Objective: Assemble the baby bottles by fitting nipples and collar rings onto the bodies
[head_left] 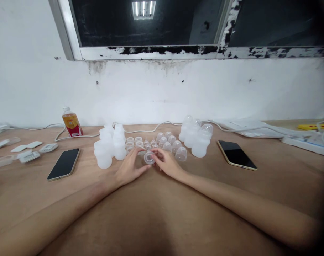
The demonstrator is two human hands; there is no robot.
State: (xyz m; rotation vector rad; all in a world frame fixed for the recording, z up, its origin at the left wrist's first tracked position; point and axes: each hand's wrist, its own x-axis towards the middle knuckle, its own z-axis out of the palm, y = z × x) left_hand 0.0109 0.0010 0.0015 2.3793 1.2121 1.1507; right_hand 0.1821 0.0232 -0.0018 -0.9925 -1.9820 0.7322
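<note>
In the middle of the table, a translucent bottle collar with a clear silicone nipple in it [149, 158] faces up towards me. My right hand [166, 161] pinches its right side with thumb and fingers. My left hand [131, 167] curves around the left side, thumb and forefinger apart, the thumb tip close to the lower rim; whether it touches I cannot tell. Just behind stand translucent collars [130, 145], several small clear nipples [147, 143] and rows of clear domed caps [172, 144]. Frosted white bottles [103, 154] are grouped on the left, partly behind one another.
Capped bottles [200, 142] stand at the right. Dark-screened phones lie on the left [63, 164] and right [236, 155]. A drink bottle with a red and yellow label [72, 122], a white cable [164, 122], white plastic pieces [29, 156] and a power strip [306, 144] are farther out.
</note>
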